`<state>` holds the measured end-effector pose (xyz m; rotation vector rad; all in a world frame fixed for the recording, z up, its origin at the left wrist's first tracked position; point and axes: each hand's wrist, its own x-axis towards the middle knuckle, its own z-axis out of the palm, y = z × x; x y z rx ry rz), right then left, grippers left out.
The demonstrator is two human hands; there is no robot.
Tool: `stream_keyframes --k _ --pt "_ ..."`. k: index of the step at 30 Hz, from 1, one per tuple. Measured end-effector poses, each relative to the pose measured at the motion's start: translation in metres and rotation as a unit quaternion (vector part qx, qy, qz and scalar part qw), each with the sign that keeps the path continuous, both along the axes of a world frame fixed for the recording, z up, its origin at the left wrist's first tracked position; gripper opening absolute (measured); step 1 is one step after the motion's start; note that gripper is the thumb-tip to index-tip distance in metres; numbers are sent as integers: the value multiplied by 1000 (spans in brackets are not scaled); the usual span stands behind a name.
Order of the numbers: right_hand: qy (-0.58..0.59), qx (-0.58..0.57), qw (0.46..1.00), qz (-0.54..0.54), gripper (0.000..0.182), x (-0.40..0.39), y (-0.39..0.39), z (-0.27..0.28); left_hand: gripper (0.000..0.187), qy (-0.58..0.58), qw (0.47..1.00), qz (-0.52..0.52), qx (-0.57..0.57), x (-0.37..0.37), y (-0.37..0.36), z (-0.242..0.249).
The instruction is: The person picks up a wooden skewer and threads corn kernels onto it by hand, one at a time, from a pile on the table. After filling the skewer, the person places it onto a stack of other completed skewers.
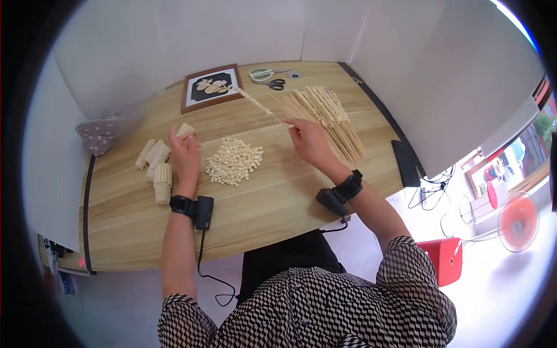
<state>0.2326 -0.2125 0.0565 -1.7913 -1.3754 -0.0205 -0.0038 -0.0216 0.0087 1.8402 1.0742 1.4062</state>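
Observation:
My right hand (310, 141) pinches the lower end of a wooden skewer (253, 103), which slants up to the left with pale corn kernels threaded along its upper part. My left hand (184, 155) hovers by the corn cobs (155, 154), its fingers bent and apart; I see nothing held in it. One cob piece (185, 129) lies just beyond its fingertips, and a cob with kernels (163, 184) is beside the wrist. Between my hands is a heap of loose corn kernels (234, 162). Right of my right hand lie several skewers (347, 139), many carrying kernels at their far ends.
At the back stand a framed flower picture (211, 88), light-handled scissors (262, 75), black scissors (275, 84) and a small grey disc (294, 75). Star-patterned cloth (98, 136) sits at the left edge. A black strip (405, 163) borders the right; a fan (518, 221) and red box (445, 261) are beyond.

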Motion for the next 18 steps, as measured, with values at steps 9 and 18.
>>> stream_keyframes --k 9,18 --pt "-177 -1 961 -214 19 110 -62 -6 49 -11 1000 -20 -19 3 -8 7" --pt "-162 -157 949 -219 19 149 -76 -19 49 -31 999 -36 -24 3 -3 1"
